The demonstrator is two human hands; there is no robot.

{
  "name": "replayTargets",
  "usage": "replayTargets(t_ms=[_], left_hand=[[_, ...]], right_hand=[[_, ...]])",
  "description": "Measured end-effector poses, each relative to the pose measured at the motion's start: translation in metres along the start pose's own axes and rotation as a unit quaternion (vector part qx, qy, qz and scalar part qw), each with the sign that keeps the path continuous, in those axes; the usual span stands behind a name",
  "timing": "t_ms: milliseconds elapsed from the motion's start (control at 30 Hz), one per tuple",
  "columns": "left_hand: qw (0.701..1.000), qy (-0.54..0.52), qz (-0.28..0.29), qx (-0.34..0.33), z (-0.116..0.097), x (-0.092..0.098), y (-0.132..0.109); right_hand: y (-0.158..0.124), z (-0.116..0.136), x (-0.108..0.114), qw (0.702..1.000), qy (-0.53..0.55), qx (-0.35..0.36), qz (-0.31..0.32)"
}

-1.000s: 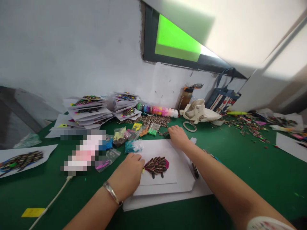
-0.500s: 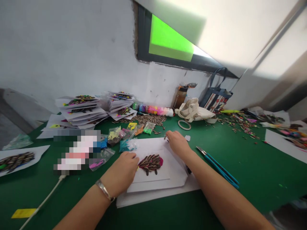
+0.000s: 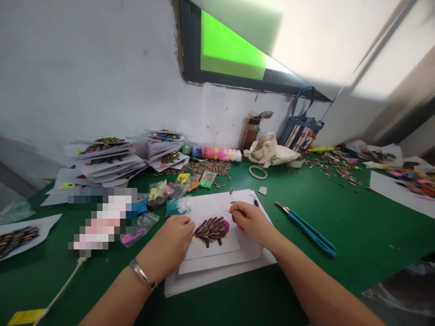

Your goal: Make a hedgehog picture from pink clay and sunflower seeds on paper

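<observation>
On white paper sheets (image 3: 217, 262) lies a hedgehog-like picture of overlapping sunflower seeds (image 3: 212, 228), with magenta clay showing at its right end. Two seeds stick out below it like feet. My left hand (image 3: 171, 237) is closed at the left edge of the top sheet, holding it beside the picture. Just right of the magenta end, my right hand (image 3: 249, 222) hovers over the paper in a pinch. A dark sunflower seed (image 3: 233, 203) shows at its fingertips, partly hidden. Blue-handled tweezers (image 3: 309, 231) rest on the green table to the right.
Small bags of coloured clay (image 3: 159, 192) and a loose seed pile (image 3: 207, 168) lie behind the paper. Stacked seed pictures (image 3: 108, 158) stand at the back left. A tape roll (image 3: 258, 172), cloth bag (image 3: 272, 151) and bottle (image 3: 250, 132) are farther back.
My right hand has come back from the paper's far edge toward me, to beside the picture's magenta end. My left hand stays at the sheet's left side. The view has shifted slightly.
</observation>
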State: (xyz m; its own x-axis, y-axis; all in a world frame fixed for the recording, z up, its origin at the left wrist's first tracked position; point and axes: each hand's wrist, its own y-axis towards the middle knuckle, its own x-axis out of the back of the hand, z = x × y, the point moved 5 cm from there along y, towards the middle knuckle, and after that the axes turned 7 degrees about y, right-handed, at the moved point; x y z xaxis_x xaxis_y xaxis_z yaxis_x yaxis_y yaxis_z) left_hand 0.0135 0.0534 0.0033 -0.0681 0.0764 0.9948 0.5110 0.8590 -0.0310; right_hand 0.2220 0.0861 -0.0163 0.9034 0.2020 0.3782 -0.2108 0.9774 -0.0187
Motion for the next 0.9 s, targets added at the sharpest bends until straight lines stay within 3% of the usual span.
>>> replayTargets(t_ms=[167,300,433,700,900], left_hand=[[1.000,-0.011,0.000,0.003,0.005,-0.003,-0.002],[1.000,-0.022,0.003,0.004,0.008,-0.002,-0.001],[1.000,-0.022,0.003,0.011,0.009,0.001,0.000],[1.000,-0.018,0.015,0.015,0.007,0.004,0.001],[1.000,-0.021,0.008,0.013,0.008,0.003,0.000]], right_hand=[[0.003,-0.006,-0.003,0.997,0.066,-0.038,0.032],[0.006,-0.011,-0.003,0.994,0.095,-0.026,0.042],[0.007,-0.012,-0.001,0.999,0.042,0.007,0.009],[0.001,0.008,-0.002,0.988,-0.125,0.094,0.020],[0.003,0.008,-0.001,0.980,-0.163,0.112,0.009]])
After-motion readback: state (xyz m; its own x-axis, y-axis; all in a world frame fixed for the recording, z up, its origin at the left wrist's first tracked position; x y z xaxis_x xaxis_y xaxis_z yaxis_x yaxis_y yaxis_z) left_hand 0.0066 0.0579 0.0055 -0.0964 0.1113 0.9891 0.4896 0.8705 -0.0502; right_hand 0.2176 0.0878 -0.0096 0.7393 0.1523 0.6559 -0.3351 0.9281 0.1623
